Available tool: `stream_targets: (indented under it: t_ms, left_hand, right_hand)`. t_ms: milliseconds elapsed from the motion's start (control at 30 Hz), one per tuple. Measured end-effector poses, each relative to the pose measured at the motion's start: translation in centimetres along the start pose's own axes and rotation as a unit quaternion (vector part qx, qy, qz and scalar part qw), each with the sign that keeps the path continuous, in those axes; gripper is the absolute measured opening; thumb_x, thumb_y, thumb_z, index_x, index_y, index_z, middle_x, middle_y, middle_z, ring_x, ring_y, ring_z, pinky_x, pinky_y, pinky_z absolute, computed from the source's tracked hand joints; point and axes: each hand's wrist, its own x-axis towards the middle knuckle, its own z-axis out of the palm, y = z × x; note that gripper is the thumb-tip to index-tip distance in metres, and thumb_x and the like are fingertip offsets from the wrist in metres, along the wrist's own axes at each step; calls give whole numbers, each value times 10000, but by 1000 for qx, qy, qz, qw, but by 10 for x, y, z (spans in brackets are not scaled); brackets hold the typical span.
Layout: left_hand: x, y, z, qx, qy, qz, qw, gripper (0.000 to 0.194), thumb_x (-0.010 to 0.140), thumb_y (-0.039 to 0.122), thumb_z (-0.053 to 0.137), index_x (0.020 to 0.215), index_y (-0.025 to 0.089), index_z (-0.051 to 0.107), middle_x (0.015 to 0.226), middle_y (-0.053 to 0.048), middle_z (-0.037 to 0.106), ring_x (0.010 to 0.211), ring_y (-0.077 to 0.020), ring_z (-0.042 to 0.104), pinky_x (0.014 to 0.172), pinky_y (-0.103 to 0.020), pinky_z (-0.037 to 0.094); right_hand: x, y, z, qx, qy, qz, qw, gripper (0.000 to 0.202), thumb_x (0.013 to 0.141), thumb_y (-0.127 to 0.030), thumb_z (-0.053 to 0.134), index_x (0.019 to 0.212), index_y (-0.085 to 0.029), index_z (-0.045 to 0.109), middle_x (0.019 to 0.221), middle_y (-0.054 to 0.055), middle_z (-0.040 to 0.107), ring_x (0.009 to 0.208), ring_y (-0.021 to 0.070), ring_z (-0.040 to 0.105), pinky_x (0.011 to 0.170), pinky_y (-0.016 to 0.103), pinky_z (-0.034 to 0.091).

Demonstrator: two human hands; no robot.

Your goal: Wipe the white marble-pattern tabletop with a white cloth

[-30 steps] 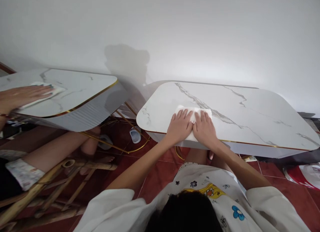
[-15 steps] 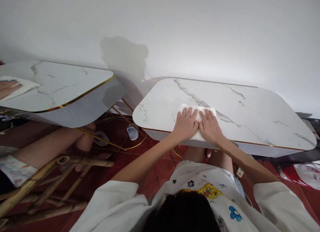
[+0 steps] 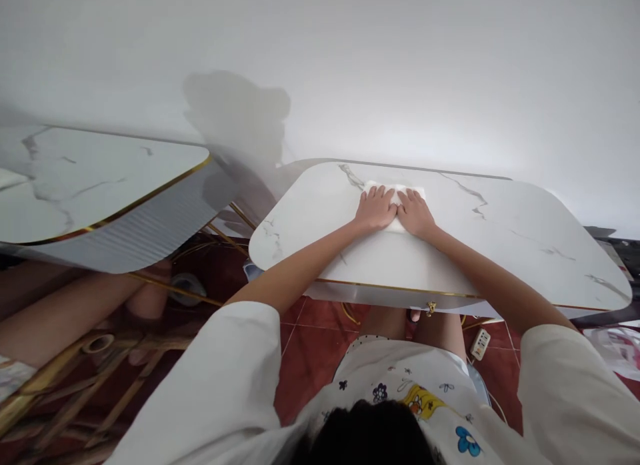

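Both of my hands lie side by side on a folded white cloth [image 3: 397,226], pressing it against a white marble-patterned tabletop [image 3: 500,245]. My left hand [image 3: 376,209] rests flat with fingers stretched forward. Beside it, my right hand [image 3: 416,213] is flat too, its fingers pointing ahead and the thumbs almost meeting. Much of the cloth is hidden under the palms. It sits around the middle of the table's depth, away from the gold-trimmed front edge. A small gold knob [image 3: 431,309] shows on the front below.
A similar marble-topped table [image 3: 110,185] stands at left, with part of a white cloth [image 3: 10,179] on it. Another person's leg [image 3: 65,308] and a bamboo seat [image 3: 55,385] are below. A power strip [image 3: 481,344] lies on the red floor; a wall [image 3: 375,71] rises behind.
Both hands have slid forward with the cloth, away from the front edge. The view has shifted slightly, and the other person's hand at left has gone out of sight.
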Motion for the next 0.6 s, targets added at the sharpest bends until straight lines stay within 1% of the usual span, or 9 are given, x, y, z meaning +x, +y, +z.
stream_targets:
  t_ms: [100, 200, 267, 467, 600]
  left_hand:
    - [28, -9, 4, 3, 24, 16, 1000, 544, 955, 317, 286, 1467, 190, 420, 1525, -104, 431, 1420, -304, 326, 1152, -505, 274]
    - [52, -18, 7, 1, 28, 28, 999, 542, 955, 316, 290, 1468, 204, 424, 1527, -92, 432, 1417, -290, 330, 1145, -485, 281]
    - [66, -23, 9, -3, 31, 27, 999, 546, 955, 316, 292, 1471, 196, 424, 1530, -95, 429, 1421, -289, 326, 1147, -477, 278]
    - [99, -33, 15, -5, 47, 14, 999, 535, 950, 313, 299, 1458, 229, 443, 1521, -75, 444, 1419, -281, 333, 1145, -477, 282]
    - [118, -37, 17, 2, 47, 12, 999, 539, 949, 308, 298, 1460, 217, 443, 1525, -82, 440, 1415, -278, 342, 1150, -475, 283]
  right_hand:
    - [26, 9, 6, 2, 2, 11, 1000, 475, 966, -214, 312, 1397, -96, 474, 1496, 191, 446, 1389, 318, 372, 1112, 464, 324]
    - [50, 17, 11, 3, 5, 25, 1000, 455, 965, -217, 316, 1357, -90, 507, 1494, 198, 446, 1384, 330, 376, 1100, 475, 333]
    - [64, 22, 14, 4, 8, 23, 1000, 445, 962, -217, 315, 1335, -92, 524, 1478, 199, 464, 1369, 330, 392, 1089, 479, 344]
    - [98, 34, 22, 14, 10, 15, 1000, 465, 952, -209, 319, 1363, -93, 505, 1485, 186, 460, 1377, 315, 385, 1098, 465, 342]
    - [114, 41, 25, 14, 17, 15, 1000, 462, 951, -203, 321, 1355, -83, 511, 1449, 190, 491, 1363, 305, 397, 1095, 448, 348]
